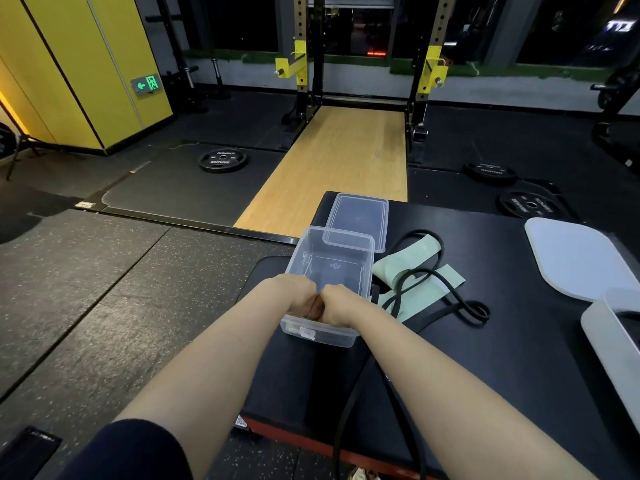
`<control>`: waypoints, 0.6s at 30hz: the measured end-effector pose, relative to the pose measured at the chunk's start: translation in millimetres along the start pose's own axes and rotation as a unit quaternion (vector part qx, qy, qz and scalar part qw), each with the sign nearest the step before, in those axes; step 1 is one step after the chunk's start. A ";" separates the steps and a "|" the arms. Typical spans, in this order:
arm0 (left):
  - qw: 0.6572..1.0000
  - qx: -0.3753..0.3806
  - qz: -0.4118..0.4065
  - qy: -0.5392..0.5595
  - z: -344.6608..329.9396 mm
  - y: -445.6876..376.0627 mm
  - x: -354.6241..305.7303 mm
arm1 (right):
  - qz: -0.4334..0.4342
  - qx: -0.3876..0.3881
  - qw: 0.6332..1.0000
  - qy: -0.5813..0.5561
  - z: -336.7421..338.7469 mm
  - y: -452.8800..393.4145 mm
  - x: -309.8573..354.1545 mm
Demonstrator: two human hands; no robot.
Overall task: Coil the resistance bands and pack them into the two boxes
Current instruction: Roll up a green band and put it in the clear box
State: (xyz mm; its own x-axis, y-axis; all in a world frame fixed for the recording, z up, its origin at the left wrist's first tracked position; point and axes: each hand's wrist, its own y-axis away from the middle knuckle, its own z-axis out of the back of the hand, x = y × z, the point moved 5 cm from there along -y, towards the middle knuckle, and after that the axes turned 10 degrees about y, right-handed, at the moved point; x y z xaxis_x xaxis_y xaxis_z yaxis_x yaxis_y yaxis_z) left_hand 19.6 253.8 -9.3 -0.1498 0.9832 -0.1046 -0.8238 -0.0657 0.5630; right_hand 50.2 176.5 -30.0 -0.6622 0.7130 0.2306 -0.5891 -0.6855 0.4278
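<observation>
A clear plastic box (332, 261) stands open on a black padded platform (485, 358). Its clear lid (358, 216) leans on the far rim. My left hand (298, 294) and my right hand (341, 304) are pressed together inside the near end of the box, both closed on a brownish band (316, 308) that is mostly hidden between them. To the right of the box lie a pale green flat band (412, 275) and a black loop band (450, 299) tangled over it. Another black band (349, 410) hangs off the front edge under my right forearm.
A white lid (575, 258) and a white box edge (613, 344) sit at the right of the platform. Black weight plates (223, 160) (526, 204) lie on the rubber floor. A wooden lifting lane (339, 168) and a squat rack (363, 64) stand beyond.
</observation>
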 end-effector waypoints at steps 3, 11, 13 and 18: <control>1.000 -0.005 0.009 0.011 -0.8 1.1 -3.3 | -0.002 -0.007 1.000 0.001 0.4 2.7 0.4; 0.998 -0.001 0.022 0.062 -0.6 7.8 -5.8 | 0.005 -0.029 0.999 0.022 6.2 11.4 5.0; 0.998 0.010 0.024 0.054 -0.1 8.3 -6.2 | 0.006 -0.038 0.998 0.039 9.9 14.9 3.6; 1.000 0.016 0.025 0.004 3.8 12.8 -10.3 | -0.002 -0.094 0.992 0.088 26.7 31.5 -8.0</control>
State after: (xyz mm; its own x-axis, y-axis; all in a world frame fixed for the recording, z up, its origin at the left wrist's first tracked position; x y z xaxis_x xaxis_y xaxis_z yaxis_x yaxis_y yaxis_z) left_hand 12.7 243.4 2.1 -0.1957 0.9772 -0.0822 -0.7970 -0.1096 0.5939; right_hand 49.3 153.2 5.0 -0.7199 0.6910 0.0657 -0.6574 -0.7092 0.2546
